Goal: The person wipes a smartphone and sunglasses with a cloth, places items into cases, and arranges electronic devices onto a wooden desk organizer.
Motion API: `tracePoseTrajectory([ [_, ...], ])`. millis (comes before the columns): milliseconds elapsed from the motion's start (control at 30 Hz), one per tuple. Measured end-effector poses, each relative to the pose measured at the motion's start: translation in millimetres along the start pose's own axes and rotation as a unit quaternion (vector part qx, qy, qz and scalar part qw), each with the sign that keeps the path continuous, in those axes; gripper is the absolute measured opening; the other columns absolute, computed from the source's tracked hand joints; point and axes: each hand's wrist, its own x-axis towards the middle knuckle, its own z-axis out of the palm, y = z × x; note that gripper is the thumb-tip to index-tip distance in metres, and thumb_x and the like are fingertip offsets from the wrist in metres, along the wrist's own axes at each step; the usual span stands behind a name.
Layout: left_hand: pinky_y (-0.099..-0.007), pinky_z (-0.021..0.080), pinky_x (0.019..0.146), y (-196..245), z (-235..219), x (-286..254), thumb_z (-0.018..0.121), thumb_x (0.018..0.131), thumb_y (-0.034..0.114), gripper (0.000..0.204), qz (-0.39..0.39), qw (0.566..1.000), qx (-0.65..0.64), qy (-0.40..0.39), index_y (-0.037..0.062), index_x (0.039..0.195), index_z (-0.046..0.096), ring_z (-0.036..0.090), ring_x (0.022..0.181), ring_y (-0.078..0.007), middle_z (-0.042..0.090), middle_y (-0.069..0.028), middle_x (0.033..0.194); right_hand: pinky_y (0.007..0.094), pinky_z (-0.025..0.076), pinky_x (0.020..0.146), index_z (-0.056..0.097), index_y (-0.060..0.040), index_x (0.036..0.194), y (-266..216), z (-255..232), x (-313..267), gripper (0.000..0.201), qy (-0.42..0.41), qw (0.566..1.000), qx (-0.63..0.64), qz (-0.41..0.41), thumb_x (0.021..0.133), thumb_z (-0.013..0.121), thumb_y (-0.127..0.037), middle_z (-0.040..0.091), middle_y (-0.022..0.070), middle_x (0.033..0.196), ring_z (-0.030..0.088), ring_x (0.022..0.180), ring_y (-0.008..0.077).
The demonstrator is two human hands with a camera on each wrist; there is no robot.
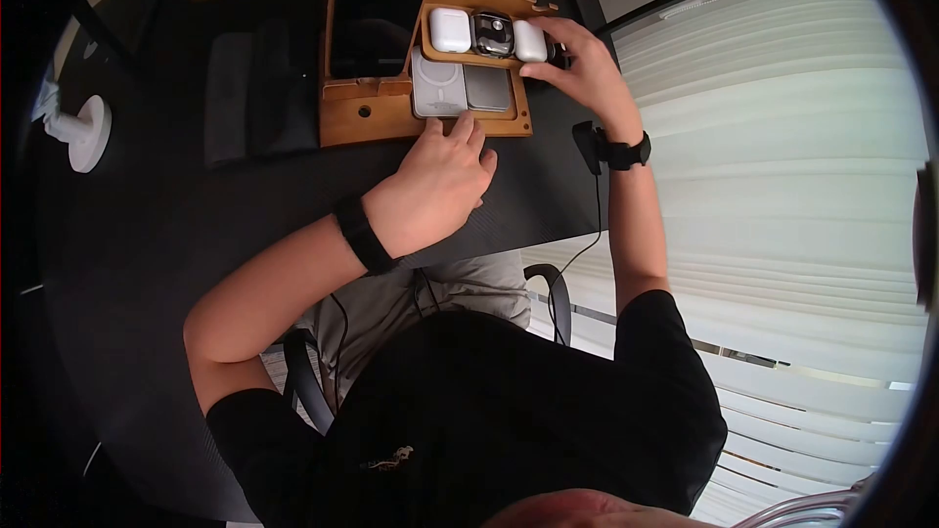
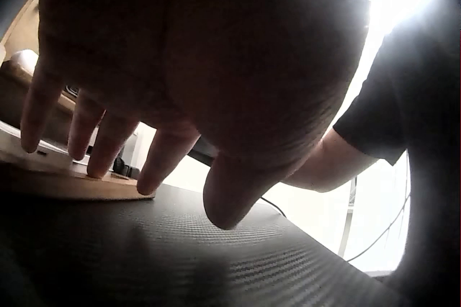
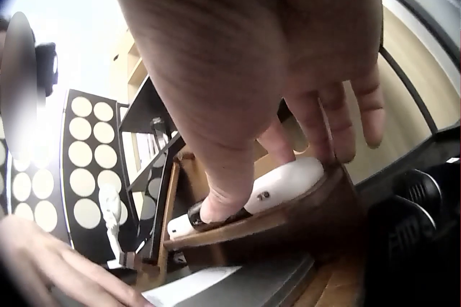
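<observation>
A wooden desk organizer (image 1: 425, 127) bears a raised shelf with three small cases in a row. They are a white earbud case (image 1: 450, 30), a black case with a shiny round mark (image 1: 493, 34), and a second white earbud case (image 1: 529, 40). My right hand (image 1: 592, 78) has thumb and index finger at opposite sides of that second white case; in the right wrist view the thumb (image 3: 223, 202) overlaps the black case. My left hand (image 1: 435, 181) rests its spread fingertips along the organizer's front edge, beside a silver power bank with a ring mark (image 1: 440, 83).
A flat grey square (image 1: 487, 88) lies beside the power bank below the shelf. A dark-screened device (image 1: 383, 15) leans in the organizer's left part. Left of it are a black pouch (image 1: 254, 98) and a white round stand (image 1: 90, 134). A cable (image 1: 599, 200) hangs from the right wrist.
</observation>
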Motion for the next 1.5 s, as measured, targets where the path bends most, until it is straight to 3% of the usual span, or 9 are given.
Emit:
tracePoseTrajectory([
  [100,-0.0457,0.042,0.103,-1,4,-1,0.071,0.088,0.033,0.051,0.007,1.0,0.01,0.016,-0.0006,0.126,0.065,0.047,0.134,-0.036,0.059,-0.0253,0.129,0.0297,0.054,0.077,0.068,-0.0006,0.124,32,-8,-8,0.047,0.001,0.969,0.175,0.175,0.09,0.078,-0.031,0.071,0.0142,0.11,0.07,0.091,0.0172],
  [300,-0.0448,0.044,0.102,2,8,-1,0.072,0.088,0.033,0.05,0.007,1.0,0.024,0.016,-0.0009,0.124,0.066,0.047,0.133,-0.037,0.059,-0.0249,0.127,0.036,0.055,0.083,0.067,-0.001,0.127,126,11,-30,0.055,0.005,0.949,0.035,0.313,0.09,0.075,-0.04,0.072,0.0193,0.113,0.072,0.094,0.0271],
  [400,-0.0449,0.044,0.101,2,6,0,0.071,0.088,0.033,0.05,0.005,1.0,0.019,0.007,-0.0014,0.125,0.066,0.047,0.133,-0.0374,0.059,-0.025,0.127,0.0333,0.053,0.09,0.058,0.0052,0.136,126,25,-38,0.069,-0.04,0.937,-0.003,0.347,0.088,0.076,-0.042,0.073,0.0185,0.103,0.07,0.102,0.0217],
  [700,-0.0447,0.045,0.101,2,11,0,0.071,0.088,0.033,0.049,0.008,1.0,0.022,0.019,-0.0019,0.122,0.067,0.049,0.131,-0.0381,0.06,-0.0257,0.125,0.0314,0.054,0.058,0.058,0.0092,0.133,101,31,-21,0.07,-0.106,0.907,0.001,0.407,0.084,0.076,-0.039,0.071,0.0177,0.09,0.07,0.07,0.0207],
  [1033,-0.0461,0.046,0.1,4,-4,7,0.072,0.088,0.031,0.049,-0.017,0.998,-0.055,0.015,-0.0009,0.125,0.064,0.052,0.128,-0.0398,0.06,-0.0271,0.125,0.0271,0.049,0.061,0.063,0.0123,0.121,97,11,-90,0.056,-0.054,0.937,0.008,0.346,0.084,0.074,-0.029,0.068,0.009,0.083,0.062,0.071,0.0118],
  [1133,-0.0471,0.047,0.1,7,-12,15,0.073,0.09,0.032,0.057,-0.042,0.959,-0.273,0.057,0.0013,0.136,0.056,0.054,0.126,-0.0396,0.059,-0.0278,0.128,0.0266,0.048,0.067,0.065,0.0108,0.116,44,-12,-99,0.051,-0.022,0.93,0.095,0.353,0.081,0.075,-0.025,0.067,0.0088,0.085,0.061,0.075,0.0115],
  [1200,-0.0461,0.049,0.1,9,-14,23,0.072,0.093,0.036,0.069,-0.121,0.783,-0.605,0.083,0.0037,0.147,0.044,0.055,0.128,-0.0363,0.057,-0.0282,0.132,0.026,0.045,0.063,0.063,0.0104,0.116,8,-20,-102,0.045,0.006,0.919,0.185,0.348,0.082,0.075,-0.017,0.061,0.0028,0.081,0.052,0.071,0.0081],
  [1367,-0.0351,0.058,0.086,12,14,33,0.073,0.095,0.028,0.074,-0.232,0.58,-0.779,0.057,0.0043,0.153,0.032,0.066,0.111,-0.0224,0.06,-0.0168,0.127,0.0245,0.048,0.064,0.062,0.0075,0.121,-62,-16,-104,0.049,0.02,0.911,0.235,0.338,0.08,0.077,-0.016,0.066,0.0042,0.081,0.059,0.072,0.0074],
  [1500,-0.0367,0.063,0.082,10,27,34,0.066,0.099,0.013,0.046,-0.151,0.489,-0.853,0.102,0.0029,0.137,0.044,0.067,0.106,-0.0219,0.06,-0.0092,0.115,0.0267,0.048,0.057,0.066,0.0016,0.12,-91,-2,-99,0.052,0.054,0.939,0.152,0.305,0.075,0.08,-0.019,0.065,0.0073,0.072,0.059,0.059,0.0109],
])
